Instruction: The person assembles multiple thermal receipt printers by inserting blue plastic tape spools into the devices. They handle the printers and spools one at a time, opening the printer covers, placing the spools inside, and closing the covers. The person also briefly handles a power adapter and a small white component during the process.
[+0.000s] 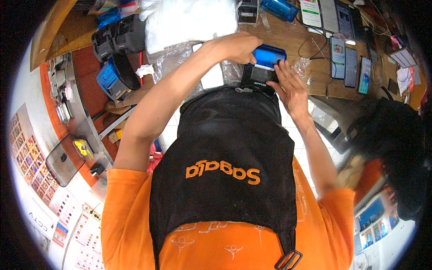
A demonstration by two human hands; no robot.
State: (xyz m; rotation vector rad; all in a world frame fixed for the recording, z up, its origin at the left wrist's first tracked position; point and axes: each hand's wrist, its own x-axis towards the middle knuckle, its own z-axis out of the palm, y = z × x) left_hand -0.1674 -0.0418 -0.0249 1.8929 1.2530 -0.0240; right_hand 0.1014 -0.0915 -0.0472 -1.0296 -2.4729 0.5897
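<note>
In front of my torso, at the near edge of the wooden table, is a small black receipt printer [258, 77] with a shiny blue lid [269, 56]. My left hand [243, 47] reaches across from the left, its fingers bent and closed on the left end of the blue lid. On the other side my right hand [291, 85] grips the printer's right side, fingers fairly straight against the lid's edge and thumb on the black body. A pale strip shows just below the lid. Whether the printer rests on the table is hidden.
Clear plastic wrap and a stack of white plastic bags [191, 22] lie left of the printer, with a white flat slab [211, 75] under my left forearm. Other printers [117, 77] stand at the left. Several phones [350, 67] and cables cover the right of the wooden table [288, 40].
</note>
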